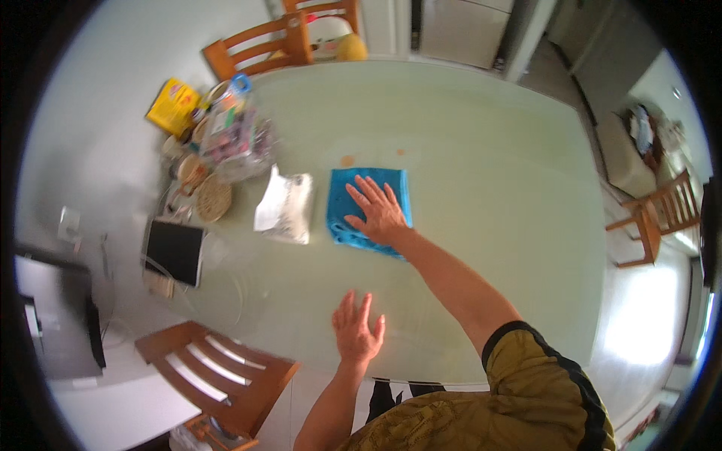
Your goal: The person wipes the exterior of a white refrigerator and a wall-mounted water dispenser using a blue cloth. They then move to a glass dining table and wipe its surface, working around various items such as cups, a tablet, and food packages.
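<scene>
A blue cloth [344, 189], folded into a rough square, lies flat on the pale green tabletop [479, 169]. My right hand [379, 213] rests palm down on it with the fingers spread, covering its middle. The cloth's near edge looks rumpled. My left hand [356, 330] is over the near part of the table, fingers apart, with nothing in it. Left of the cloth lies a soft white pack of tissues [293, 208] with one sheet sticking out.
Along the wall stand a yellow packet [175, 107], a clear plastic container [228, 132], a woven basket [214, 197] and a tablet [175, 252] with a cable. Wooden chairs [220, 372] stand at the near left and far side. Two brownish spots [347, 161] mark the table beyond the cloth.
</scene>
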The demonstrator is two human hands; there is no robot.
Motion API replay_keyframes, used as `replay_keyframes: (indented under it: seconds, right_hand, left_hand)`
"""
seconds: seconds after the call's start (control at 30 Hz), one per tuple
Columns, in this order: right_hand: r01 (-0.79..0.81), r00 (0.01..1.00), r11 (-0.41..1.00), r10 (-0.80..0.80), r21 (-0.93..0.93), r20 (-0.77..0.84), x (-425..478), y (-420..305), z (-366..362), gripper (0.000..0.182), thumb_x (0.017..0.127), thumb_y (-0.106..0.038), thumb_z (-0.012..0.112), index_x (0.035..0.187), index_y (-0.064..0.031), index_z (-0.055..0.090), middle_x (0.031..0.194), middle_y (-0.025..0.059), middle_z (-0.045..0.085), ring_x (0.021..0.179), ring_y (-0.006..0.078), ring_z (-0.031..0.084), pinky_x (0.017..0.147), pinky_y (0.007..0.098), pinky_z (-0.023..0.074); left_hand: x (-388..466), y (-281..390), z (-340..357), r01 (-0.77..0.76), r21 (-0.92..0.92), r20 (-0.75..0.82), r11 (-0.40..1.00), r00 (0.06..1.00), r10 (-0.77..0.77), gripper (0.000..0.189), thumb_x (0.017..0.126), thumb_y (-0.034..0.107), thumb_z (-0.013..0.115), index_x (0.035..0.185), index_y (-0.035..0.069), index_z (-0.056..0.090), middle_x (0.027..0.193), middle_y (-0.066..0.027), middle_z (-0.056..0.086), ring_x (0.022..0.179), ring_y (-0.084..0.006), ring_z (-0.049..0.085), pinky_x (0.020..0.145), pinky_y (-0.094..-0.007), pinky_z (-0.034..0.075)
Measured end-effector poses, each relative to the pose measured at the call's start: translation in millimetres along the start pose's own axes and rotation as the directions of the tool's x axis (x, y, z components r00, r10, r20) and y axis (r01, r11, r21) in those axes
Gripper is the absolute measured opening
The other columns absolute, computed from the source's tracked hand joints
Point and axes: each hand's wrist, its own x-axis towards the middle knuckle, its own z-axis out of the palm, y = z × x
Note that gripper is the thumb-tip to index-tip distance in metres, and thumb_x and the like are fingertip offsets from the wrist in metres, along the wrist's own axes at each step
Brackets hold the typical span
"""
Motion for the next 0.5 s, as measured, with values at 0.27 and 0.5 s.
replay_keyframes:
  seconds: [0.27,0.5]
  right_hand:
    - [-0.249,0.968,0.965,0.250,-0.087,-0.003,-117,125,-33,0.059,0.091,-0.045,0.039,0.140,-0.0144,0.027,0.147,0.0041,0.020,0.136,0.0196,0.014,0.112,0.0437,0.0087]
    - [-0.385,0.921,0.902,0.389,-0.195,-0.016,-203,181,-69,0.060,0.090,-0.045,0.041,0.140,-0.0155,0.027,0.148,-0.0002,0.020,0.136,0.0167,0.016,0.111,0.0455,0.0091]
  left_hand:
    - [-4,3,0,-0.017,0.031,0.037,0.999,0.999,0.016,0.053,0.081,0.030,0.057,0.129,0.012,0.043,0.139,-0.0172,0.031,0.127,-0.0324,0.031,0.102,-0.0487,0.024]
    - [-3,2,1,-0.032,0.092,0.018,0.995,0.999,0.030,0.055,0.081,0.028,0.058,0.130,0.013,0.041,0.138,-0.0177,0.032,0.126,-0.0327,0.032,0.101,-0.0488,0.025]
